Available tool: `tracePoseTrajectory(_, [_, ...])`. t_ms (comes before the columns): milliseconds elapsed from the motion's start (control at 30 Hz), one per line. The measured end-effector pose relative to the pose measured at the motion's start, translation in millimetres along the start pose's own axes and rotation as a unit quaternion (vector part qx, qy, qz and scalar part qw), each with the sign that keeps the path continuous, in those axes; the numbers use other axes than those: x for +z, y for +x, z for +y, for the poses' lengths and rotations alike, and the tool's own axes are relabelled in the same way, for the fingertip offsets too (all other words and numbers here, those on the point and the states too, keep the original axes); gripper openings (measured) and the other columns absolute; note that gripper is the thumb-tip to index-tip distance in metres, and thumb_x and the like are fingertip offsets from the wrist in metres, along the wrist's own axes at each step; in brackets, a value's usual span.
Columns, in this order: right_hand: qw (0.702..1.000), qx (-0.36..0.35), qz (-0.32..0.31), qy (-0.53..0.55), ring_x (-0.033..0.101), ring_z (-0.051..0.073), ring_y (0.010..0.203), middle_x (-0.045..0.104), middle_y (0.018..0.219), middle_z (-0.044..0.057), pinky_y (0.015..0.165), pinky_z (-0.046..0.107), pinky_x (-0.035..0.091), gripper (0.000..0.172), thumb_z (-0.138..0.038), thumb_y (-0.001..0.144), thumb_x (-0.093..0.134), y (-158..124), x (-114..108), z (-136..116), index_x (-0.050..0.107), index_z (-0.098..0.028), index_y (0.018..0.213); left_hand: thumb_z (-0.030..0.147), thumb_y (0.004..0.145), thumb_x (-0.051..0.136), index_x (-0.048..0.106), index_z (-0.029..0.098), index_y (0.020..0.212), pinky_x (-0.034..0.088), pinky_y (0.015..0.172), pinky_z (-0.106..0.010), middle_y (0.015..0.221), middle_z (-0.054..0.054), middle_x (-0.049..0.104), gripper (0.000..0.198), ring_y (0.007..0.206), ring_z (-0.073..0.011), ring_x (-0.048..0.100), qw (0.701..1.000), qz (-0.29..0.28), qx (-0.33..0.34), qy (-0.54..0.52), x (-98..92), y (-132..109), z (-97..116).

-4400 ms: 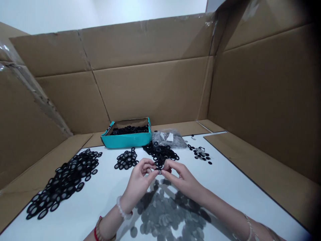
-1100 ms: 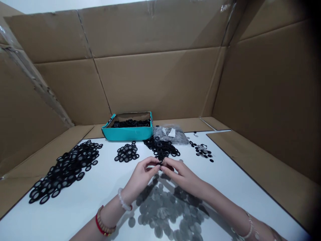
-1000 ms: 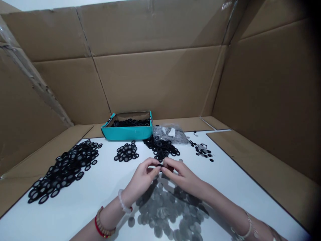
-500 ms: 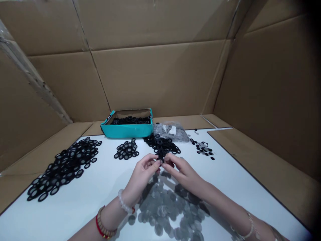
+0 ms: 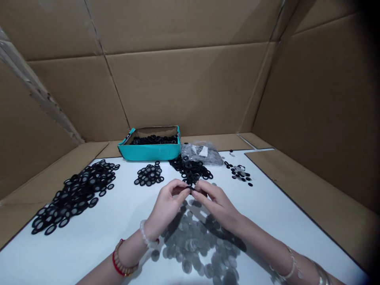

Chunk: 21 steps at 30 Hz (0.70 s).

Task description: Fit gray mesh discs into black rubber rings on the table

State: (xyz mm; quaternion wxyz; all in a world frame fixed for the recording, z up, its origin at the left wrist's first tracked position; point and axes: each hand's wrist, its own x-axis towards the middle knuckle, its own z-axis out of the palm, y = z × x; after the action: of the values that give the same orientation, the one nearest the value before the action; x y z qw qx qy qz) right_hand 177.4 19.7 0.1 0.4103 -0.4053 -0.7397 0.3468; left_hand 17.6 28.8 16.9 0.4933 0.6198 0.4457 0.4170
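Between the fingertips of my left hand [image 5: 170,200] and my right hand [image 5: 218,202] is a small black ring [image 5: 190,188], pinched from both sides. Both hands meet at the middle of the white table, just in front of a heap of black rings [image 5: 192,170]. Below my hands lies a wide spread of translucent grey discs [image 5: 192,241], partly in shadow. To the left sit a small pile of black rings with grey centres [image 5: 149,175] and a much larger pile of the same [image 5: 77,194].
A teal open box [image 5: 151,152] of black rings stands at the back, beside a clear plastic bag [image 5: 203,153]. Small black and grey pieces [image 5: 240,173] lie at the right. Cardboard walls [image 5: 184,91] surround the white table [image 5: 118,221].
My fingertips have shifted slightly and the black ring between them now shows flatter. The whole view has moved a little, with the table items appearing slightly higher.
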Motion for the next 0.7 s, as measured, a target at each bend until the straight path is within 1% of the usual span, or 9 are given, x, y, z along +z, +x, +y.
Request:
tracePoseTrajectory(100, [0.999,0.025,0.001,0.022,0.036,0.011,0.058,0.037,0.064,-0.004,0.053,0.023,0.028,0.028,-0.033,0.092,0.040,0.2,2.2,1.2,0.038,-0.019,0.068,0.027,0.076,0.060,0.056,0.015,0.076,0.041,0.069,-0.025,0.072,0.000,0.053,0.012,0.072,-0.0142,0.052,0.996,-0.016,-0.028,-0.078,1.1,-1.3,-0.7])
tracePoseTrajectory(200, [0.998,0.027,-0.006,0.048,0.039,0.012,0.062,0.041,0.068,-0.003,0.057,0.023,0.031,0.026,-0.035,0.094,0.037,2.8,0.4,3.5,0.041,-0.019,0.073,0.028,0.077,0.061,0.056,0.016,0.083,0.042,0.071,-0.026,0.078,0.000,0.054,0.014,0.072,-0.0132,0.054,0.985,-0.048,-0.069,-0.153,0.0,-3.0,-1.4])
tracePoseTrajectory(300, [0.998,0.026,-0.021,0.060,0.042,0.013,0.067,0.044,0.072,-0.002,0.062,0.023,0.033,0.029,-0.038,0.095,0.032,4.8,-3.0,4.4,0.043,-0.019,0.075,0.028,0.077,0.061,0.057,0.017,0.085,0.043,0.075,-0.027,0.082,-0.001,0.055,0.014,0.074,-0.0133,0.055,0.978,-0.049,-0.095,-0.179,-1.3,-3.6,-1.3])
tracePoseTrajectory(433, [0.998,0.023,-0.051,0.035,0.040,0.013,0.065,0.042,0.070,-0.003,0.059,0.023,0.032,0.025,-0.036,0.093,0.039,4.2,-4.0,2.1,0.044,-0.019,0.075,0.027,0.078,0.061,0.058,0.017,0.082,0.042,0.079,-0.027,0.083,-0.002,0.054,0.012,0.082,-0.0145,0.053,0.977,-0.052,-0.090,-0.185,-1.8,-3.7,-0.1])
tracePoseTrajectory(500, [0.998,0.012,-0.054,0.023,0.039,0.012,0.063,0.040,0.068,-0.004,0.058,0.022,0.030,0.024,-0.032,0.092,0.042,3.7,-3.4,0.6,0.042,-0.019,0.072,0.027,0.078,0.061,0.059,0.016,0.077,0.042,0.075,-0.025,0.080,-0.001,0.053,0.011,0.080,-0.0134,0.051,0.980,-0.055,-0.086,-0.171,-2.1,-3.8,-0.5])
tracePoseTrajectory(600, [0.999,-0.001,-0.041,0.018,0.038,0.012,0.062,0.038,0.066,-0.004,0.057,0.022,0.029,0.026,-0.029,0.092,0.042,3.5,-2.9,-0.4,0.039,-0.019,0.068,0.024,0.077,0.062,0.060,0.015,0.073,0.038,0.066,-0.021,0.072,0.000,0.052,0.010,0.071,-0.0108,0.047,0.987,-0.038,-0.080,-0.132,-3.5,-3.4,-2.3])
tracePoseTrajectory(700, [0.999,0.006,-0.037,0.022,0.038,0.012,0.063,0.039,0.066,-0.004,0.058,0.023,0.029,0.027,-0.029,0.091,0.044,3.9,-3.3,1.2,0.039,-0.019,0.067,0.024,0.075,0.064,0.061,0.015,0.072,0.038,0.065,-0.021,0.073,0.000,0.055,0.011,0.072,-0.0114,0.048,0.991,-0.032,-0.072,-0.106,-5.6,-2.4,-2.7])
